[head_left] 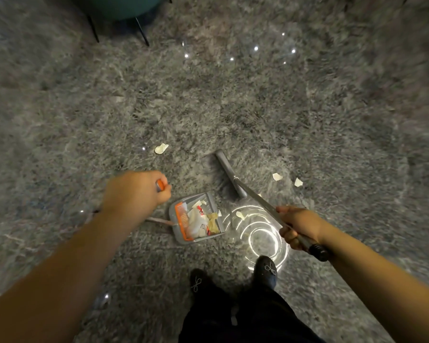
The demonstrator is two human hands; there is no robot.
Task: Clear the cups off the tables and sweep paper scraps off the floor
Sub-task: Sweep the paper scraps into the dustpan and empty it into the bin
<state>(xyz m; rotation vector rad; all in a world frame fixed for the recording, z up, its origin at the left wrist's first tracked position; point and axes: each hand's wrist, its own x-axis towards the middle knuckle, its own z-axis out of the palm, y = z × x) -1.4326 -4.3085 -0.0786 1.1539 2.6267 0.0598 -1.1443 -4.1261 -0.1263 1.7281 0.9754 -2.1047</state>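
In the head view, a person stands on a glossy grey marbled floor [233,107] that fills the frame and shows bright light reflections.

Left of centre, the left hand [136,191] grips the orange-and-grey top of the dustpan handle [160,186], with its fingers curled round it. Just below and right of that hand, the grey dustpan [196,219] with an orange rim sits on the floor, its open side facing right. It holds a heap of white, beige and red-marked paper scraps [200,222].

At the right of the frame, the right hand [299,227] grips the broom handle [263,203], with its fingers wrapped round the grey shaft just above the black end cap. The shaft slants up and left to the grey broom head [229,174], which rests on the floor just above and right of the dustpan.

Loose scraps lie on the floor:
- one scrap [161,148] lies above the dustpan, near centre;
- two scraps [277,177] [298,181] lie right of the broom head;
- a small scrap [240,215] lies between the dustpan mouth and the right hand.

At the bottom centre, two dark shoes [266,269] and dark trouser legs show. At the upper left edge stands a teal chair [124,6] on thin black legs.
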